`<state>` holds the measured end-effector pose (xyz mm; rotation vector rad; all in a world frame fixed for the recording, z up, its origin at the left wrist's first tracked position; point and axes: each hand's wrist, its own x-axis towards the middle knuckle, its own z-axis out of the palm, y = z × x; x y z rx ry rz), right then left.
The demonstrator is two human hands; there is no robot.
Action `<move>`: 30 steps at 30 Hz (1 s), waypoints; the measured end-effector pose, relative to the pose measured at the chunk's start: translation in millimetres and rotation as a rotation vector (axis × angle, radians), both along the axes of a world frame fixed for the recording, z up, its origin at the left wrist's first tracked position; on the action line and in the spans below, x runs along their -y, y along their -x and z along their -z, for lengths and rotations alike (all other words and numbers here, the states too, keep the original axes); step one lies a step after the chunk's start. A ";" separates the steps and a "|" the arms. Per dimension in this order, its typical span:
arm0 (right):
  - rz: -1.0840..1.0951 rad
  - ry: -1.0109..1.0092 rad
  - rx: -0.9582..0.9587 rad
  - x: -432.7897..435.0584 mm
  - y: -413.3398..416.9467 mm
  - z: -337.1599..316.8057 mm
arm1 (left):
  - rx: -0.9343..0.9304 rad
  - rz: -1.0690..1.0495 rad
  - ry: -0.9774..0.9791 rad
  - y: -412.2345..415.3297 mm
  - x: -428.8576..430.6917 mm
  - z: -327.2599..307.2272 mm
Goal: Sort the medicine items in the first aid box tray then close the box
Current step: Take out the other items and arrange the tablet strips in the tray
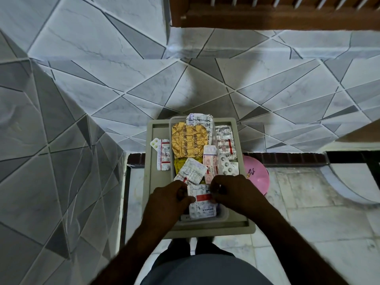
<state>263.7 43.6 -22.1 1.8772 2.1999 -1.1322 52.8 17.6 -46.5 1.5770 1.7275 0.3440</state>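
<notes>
Grey plastic forms the first aid box (pixel 148 182), which is seen with no lid over it, a shallow tray (pixel 224 218) seated inside. At the tray's 6 o'clock end a red-banded silver strip (pixel 200 197) is pinched from both sides: its left edge is gripped by the curled fingers of the left hand (pixel 167 199), its right edge by the curled fingers of the right hand (pixel 236 192). More foil is visible just beneath it; whether that is a separate strip cannot be told.

A crumpled gold foil strip (pixel 188 140) is laid across the tray's centre. A white printed strip (pixel 198 119) is noted at 12 o'clock, overhanging the rim. A tilted silver strip (pixel 191 169) and a pink strip (pixel 209 163) are found just beyond the hands. A white pill blister (pixel 227 167) lies at 3 o'clock.

Outside the tray, at 9 o'clock within the box, a red-edged strip (pixel 163 154) is lodged upright.

A pink round object (pixel 257 175) is recorded beside the box at 3 o'clock. A grey tiled wall (pixel 102 79) fills the background.
</notes>
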 end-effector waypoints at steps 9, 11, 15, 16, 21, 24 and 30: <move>0.389 -0.021 -0.177 -11.0 -29.3 3.7 | -0.120 0.213 -0.209 -25.2 7.7 7.4; 0.558 -0.053 -0.184 -14.8 -43.9 14.6 | -0.135 0.233 -0.259 -25.3 6.9 10.9; 0.670 -0.069 -0.070 -20.5 -59.9 39.9 | -0.152 0.260 -0.286 -26.1 6.9 15.7; 0.659 -0.070 -0.045 -21.5 -58.7 44.2 | -0.152 0.264 -0.269 -25.4 6.4 15.6; 0.547 -0.095 0.012 -27.8 -41.7 53.9 | 0.040 0.145 -0.118 -20.7 -2.0 -4.2; 0.470 -0.058 0.074 -31.9 -34.2 54.8 | 0.231 -0.089 -0.137 -9.6 -9.8 -15.8; 0.413 -0.080 0.132 -34.4 -29.2 58.8 | 0.229 -0.565 -0.135 42.9 -44.9 34.2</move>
